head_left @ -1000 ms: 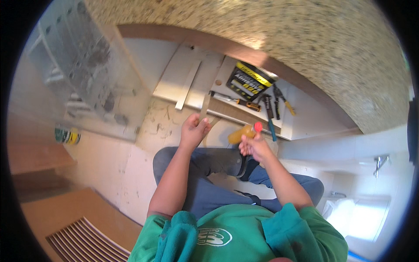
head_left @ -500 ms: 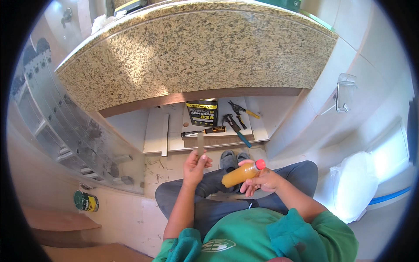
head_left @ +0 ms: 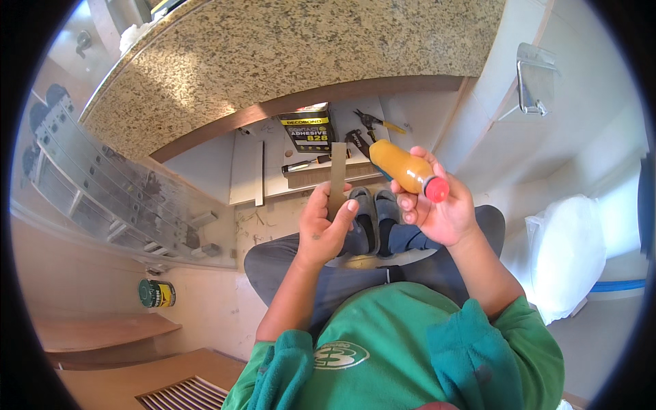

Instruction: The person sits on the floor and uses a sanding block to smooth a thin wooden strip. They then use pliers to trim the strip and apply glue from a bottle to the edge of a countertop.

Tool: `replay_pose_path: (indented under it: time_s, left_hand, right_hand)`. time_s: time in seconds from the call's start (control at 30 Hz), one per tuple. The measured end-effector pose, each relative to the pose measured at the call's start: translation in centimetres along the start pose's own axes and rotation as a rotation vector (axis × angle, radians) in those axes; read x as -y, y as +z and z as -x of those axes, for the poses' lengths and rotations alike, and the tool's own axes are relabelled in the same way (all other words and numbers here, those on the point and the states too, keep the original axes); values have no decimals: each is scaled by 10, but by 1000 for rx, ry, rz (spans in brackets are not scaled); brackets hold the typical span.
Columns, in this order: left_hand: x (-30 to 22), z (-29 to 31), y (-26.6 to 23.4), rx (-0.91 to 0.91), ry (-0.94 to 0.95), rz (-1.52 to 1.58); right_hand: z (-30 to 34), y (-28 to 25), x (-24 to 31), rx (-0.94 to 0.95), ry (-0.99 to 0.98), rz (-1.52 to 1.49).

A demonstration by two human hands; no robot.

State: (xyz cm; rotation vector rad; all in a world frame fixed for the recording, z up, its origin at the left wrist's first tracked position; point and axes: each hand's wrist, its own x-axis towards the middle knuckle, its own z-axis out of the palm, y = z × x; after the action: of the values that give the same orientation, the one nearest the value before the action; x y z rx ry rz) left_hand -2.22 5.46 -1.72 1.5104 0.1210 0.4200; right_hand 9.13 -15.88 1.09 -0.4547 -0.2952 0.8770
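Note:
My left hand point(head_left: 322, 229) is closed around the lower end of a thin, flat brownish strip point(head_left: 338, 167), which stands upright from the fingers. My right hand point(head_left: 447, 213) grips a clear plastic bottle of yellow-orange liquid point(head_left: 402, 166). Its red cap points toward me and its base points away, toward the cabinet. Beyond the hands, a black and yellow adhesive can point(head_left: 307, 130) stands in the cabinet. Near it lie a tool with an orange and black handle point(head_left: 322, 160), snips with a yellow grip point(head_left: 374, 121) and a hammer point(head_left: 356, 140), partly hidden by the bottle.
A speckled granite counter point(head_left: 294, 51) overhangs the cabinet. Inside at the left lies a narrow pale strip point(head_left: 260, 174). On the right wall is a metal holder point(head_left: 538, 85), with a white plastic bag point(head_left: 566, 249) below. A green can point(head_left: 156, 293) sits on the floor at left.
Both hands have risen away from my lap toward the cabinet. The bottle has turned, its cap swinging from the far side toward me. The view has shifted too.

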Motion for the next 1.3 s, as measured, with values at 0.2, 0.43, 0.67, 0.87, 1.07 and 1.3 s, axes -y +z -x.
replay_pose_path:
  time_s: [0.2,0.43,0.67,0.87,1.07,1.3]
  left_hand:
    - [2,-3,18,59,-22,-29]
    - [10,-3,26,72,-47,-10]
    - [-1,-6,36,112,-45,-14]
    - [-10,-11,48,153,-20,22]
    - [-9,-11,51,178,-6,14]
    - [-12,-10,46,155,-53,65]
  right_hand:
    - [1,-5,4,-128,-16,10]
    - [0,-15,7,-231,-61,18]
    - [-1,-14,3,-278,-65,74]
    - [-2,-11,0,-267,-55,102]
    - [-1,-15,-3,-290,-72,148]
    - [-1,-15,1,-339,-166,375]
